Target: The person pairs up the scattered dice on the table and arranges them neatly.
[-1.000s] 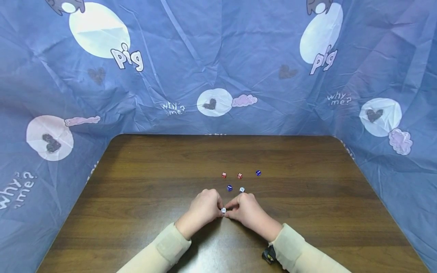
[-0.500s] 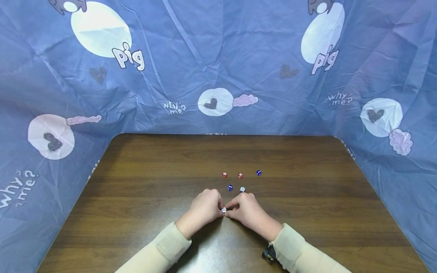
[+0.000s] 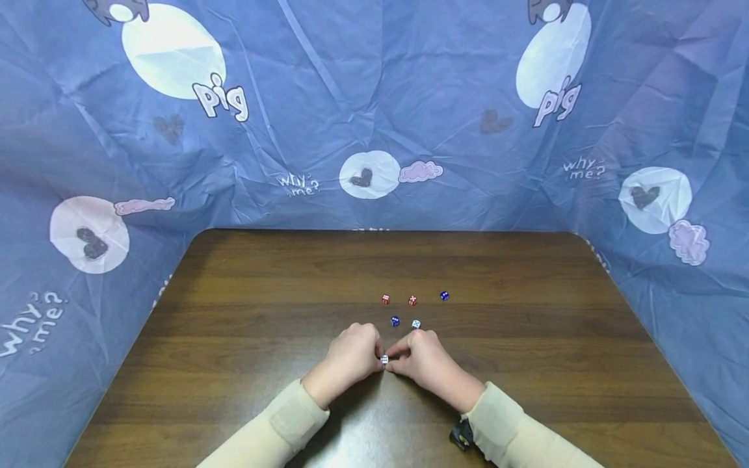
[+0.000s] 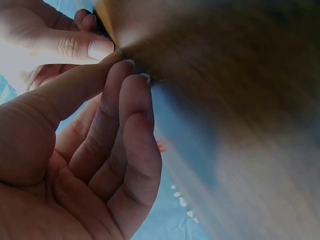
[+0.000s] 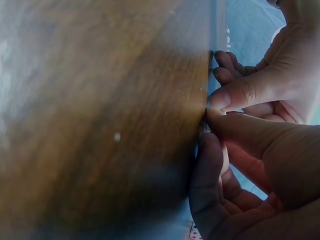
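Between my two hands, low over the brown table, is a small white die (image 3: 384, 359) with dark pips facing up. My left hand (image 3: 354, 348) grips it from the left, thumb and fingertips at its side. From the right, my right hand (image 3: 424, 357) pinches at the same die with thumb and forefinger. The left wrist view shows the left fingers (image 4: 135, 100) bent and bunched near the right thumb (image 4: 101, 49); the die itself is hidden there. In the right wrist view the thumbs (image 5: 220, 100) of both hands nearly meet at the tabletop.
Just beyond the hands lie another white die (image 3: 416, 324) and a blue die (image 3: 394, 321). Farther back are two red dice (image 3: 385, 299) and a second blue die (image 3: 445, 296). A printed blue cloth (image 3: 374, 117) hangs around the wooden table (image 3: 263, 279). A black object (image 3: 460, 435) sits by the right cuff.
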`<state>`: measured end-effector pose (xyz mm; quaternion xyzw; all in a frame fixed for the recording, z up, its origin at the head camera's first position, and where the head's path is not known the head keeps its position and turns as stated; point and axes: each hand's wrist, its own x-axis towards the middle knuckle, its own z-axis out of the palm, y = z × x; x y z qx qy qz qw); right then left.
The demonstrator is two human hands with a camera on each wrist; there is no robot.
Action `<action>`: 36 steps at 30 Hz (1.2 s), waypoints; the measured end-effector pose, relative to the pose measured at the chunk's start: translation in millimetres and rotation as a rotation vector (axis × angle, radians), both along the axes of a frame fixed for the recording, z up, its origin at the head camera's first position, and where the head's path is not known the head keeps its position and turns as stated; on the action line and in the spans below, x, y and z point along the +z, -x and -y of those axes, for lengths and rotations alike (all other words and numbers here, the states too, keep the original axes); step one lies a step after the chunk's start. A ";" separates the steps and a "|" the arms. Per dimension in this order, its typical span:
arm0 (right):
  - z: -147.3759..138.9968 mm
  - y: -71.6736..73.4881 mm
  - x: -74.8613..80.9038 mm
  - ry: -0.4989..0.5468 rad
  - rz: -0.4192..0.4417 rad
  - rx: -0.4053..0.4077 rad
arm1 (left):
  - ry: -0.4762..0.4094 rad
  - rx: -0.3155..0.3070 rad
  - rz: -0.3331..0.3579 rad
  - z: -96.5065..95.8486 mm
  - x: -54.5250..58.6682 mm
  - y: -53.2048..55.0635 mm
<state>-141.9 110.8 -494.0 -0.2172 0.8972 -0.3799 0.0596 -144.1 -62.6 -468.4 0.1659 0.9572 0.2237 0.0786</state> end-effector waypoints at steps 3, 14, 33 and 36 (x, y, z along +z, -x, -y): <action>-1.2 -0.2 -0.1 0.005 0.014 -0.004 | 0.004 0.001 0.005 -0.5 0.2 0.1; -16.7 5.0 0.4 0.034 0.025 -0.060 | 0.019 0.012 -0.003 -1.2 -0.3 -0.1; -48.8 37.7 1.9 0.058 0.145 -0.278 | 0.027 0.016 -0.004 -0.3 -0.1 -3.2; -48.8 39.9 1.2 0.034 0.130 -0.274 | 0.027 0.018 -0.008 -0.5 0.8 -3.2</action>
